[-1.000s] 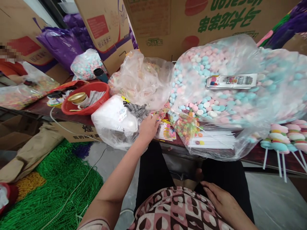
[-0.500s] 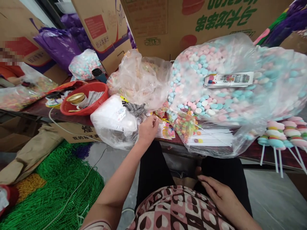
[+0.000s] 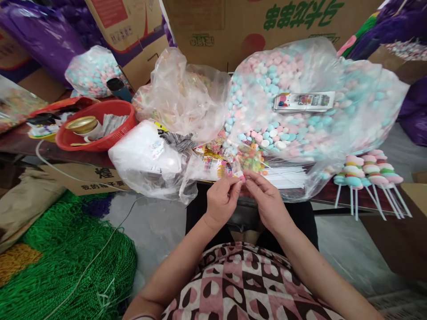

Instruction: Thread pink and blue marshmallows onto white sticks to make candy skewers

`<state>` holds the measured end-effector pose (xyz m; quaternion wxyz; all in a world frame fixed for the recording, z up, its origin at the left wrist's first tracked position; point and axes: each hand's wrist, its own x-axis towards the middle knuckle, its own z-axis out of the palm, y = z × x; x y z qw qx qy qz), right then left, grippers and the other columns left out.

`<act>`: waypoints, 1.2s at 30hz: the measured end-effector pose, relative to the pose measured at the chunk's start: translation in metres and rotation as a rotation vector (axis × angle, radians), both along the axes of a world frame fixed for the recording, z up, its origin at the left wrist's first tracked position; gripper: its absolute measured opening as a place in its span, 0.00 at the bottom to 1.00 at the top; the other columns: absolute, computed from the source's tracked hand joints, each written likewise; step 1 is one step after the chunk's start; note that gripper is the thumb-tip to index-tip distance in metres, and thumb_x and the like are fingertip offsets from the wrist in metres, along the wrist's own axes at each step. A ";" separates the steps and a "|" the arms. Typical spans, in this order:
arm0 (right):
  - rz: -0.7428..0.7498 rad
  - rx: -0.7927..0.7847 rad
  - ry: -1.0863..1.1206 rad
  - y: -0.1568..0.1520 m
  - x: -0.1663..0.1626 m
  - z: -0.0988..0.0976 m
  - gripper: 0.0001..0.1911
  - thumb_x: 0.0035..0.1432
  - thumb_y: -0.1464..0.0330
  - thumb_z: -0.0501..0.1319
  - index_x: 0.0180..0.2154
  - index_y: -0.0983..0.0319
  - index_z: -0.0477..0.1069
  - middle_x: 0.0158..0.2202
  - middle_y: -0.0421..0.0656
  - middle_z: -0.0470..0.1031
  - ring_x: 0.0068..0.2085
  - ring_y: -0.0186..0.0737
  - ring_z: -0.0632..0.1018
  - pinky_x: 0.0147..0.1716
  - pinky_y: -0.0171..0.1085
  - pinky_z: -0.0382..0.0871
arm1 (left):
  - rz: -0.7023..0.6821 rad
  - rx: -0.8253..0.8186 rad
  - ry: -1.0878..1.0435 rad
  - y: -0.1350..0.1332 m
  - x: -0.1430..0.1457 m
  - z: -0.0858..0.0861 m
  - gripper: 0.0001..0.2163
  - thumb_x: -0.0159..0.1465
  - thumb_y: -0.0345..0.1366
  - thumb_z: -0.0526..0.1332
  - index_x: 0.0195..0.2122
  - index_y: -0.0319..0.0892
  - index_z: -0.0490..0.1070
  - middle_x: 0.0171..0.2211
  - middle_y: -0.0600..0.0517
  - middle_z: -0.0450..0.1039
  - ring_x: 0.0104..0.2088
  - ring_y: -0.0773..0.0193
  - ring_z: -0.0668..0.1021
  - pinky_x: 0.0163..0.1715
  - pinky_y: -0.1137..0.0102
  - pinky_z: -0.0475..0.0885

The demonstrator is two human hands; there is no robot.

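Observation:
Both hands meet in front of the table edge, over my lap. My left hand (image 3: 223,201) is closed in a pinch, thumb against forefinger. My right hand (image 3: 267,200) faces it, its thumb and forefinger also drawn together. A small pink bit shows between the fingertips, too small to name. Just beyond lie colourful printed packets (image 3: 213,166) with gold ties (image 3: 211,154). Ring-shaped gummy candies (image 3: 251,160) in clear plastic and a bundle of white sticks (image 3: 285,178) are past my right fingers. A clear bag of white material (image 3: 147,151) sits left of my left hand.
A large bag of pink, blue and white marshmallows (image 3: 300,129) bears a stack of printed labels (image 3: 304,102). Marshmallow skewers (image 3: 353,171) overhang the right edge. A red basket (image 3: 96,144) holds a gold bowl. Green cords (image 3: 83,258) lie on the floor. Cardboard boxes (image 3: 213,26) stand behind.
My left hand has drawn back from the gold ties towards me. My right hand has risen from my lap to meet it. The view has shifted to the right.

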<state>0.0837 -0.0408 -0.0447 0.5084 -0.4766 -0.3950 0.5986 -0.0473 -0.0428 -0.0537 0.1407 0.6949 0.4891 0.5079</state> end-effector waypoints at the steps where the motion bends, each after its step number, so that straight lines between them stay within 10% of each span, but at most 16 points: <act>1: -0.022 0.001 0.006 -0.001 0.001 -0.001 0.23 0.55 0.57 0.66 0.50 0.58 0.74 0.46 0.44 0.80 0.44 0.41 0.80 0.42 0.40 0.77 | -0.016 0.000 0.012 -0.002 0.004 0.000 0.07 0.67 0.36 0.57 0.37 0.41 0.74 0.30 0.51 0.78 0.30 0.68 0.78 0.33 0.73 0.72; 10: -0.143 0.048 -0.040 -0.012 0.016 -0.023 0.22 0.53 0.57 0.67 0.49 0.57 0.76 0.49 0.43 0.79 0.50 0.43 0.78 0.56 0.47 0.69 | -0.127 -0.188 -0.222 -0.007 0.024 -0.003 0.07 0.66 0.38 0.58 0.38 0.42 0.74 0.33 0.51 0.79 0.32 0.68 0.79 0.34 0.73 0.74; 20: -0.052 0.061 -0.174 -0.012 0.046 -0.012 0.14 0.56 0.57 0.65 0.33 0.61 0.78 0.23 0.37 0.75 0.25 0.33 0.73 0.30 0.34 0.68 | -0.115 -0.444 -0.736 0.006 0.011 0.006 0.20 0.60 0.48 0.63 0.49 0.47 0.63 0.33 0.56 0.70 0.27 0.71 0.75 0.23 0.77 0.69; 27: -0.093 -0.028 -0.144 -0.018 0.062 -0.001 0.17 0.54 0.56 0.65 0.42 0.60 0.77 0.25 0.37 0.75 0.24 0.30 0.73 0.28 0.33 0.68 | -0.151 -0.686 -0.877 0.020 0.008 0.017 0.15 0.56 0.46 0.67 0.30 0.42 0.65 0.19 0.60 0.66 0.17 0.75 0.68 0.16 0.78 0.62; 36: -0.169 -0.037 -0.045 -0.041 0.054 0.000 0.15 0.57 0.58 0.64 0.42 0.60 0.75 0.27 0.38 0.74 0.24 0.30 0.72 0.25 0.32 0.67 | -0.099 -0.649 -1.111 0.015 0.021 0.012 0.13 0.56 0.42 0.68 0.31 0.42 0.66 0.20 0.60 0.67 0.18 0.74 0.70 0.18 0.78 0.63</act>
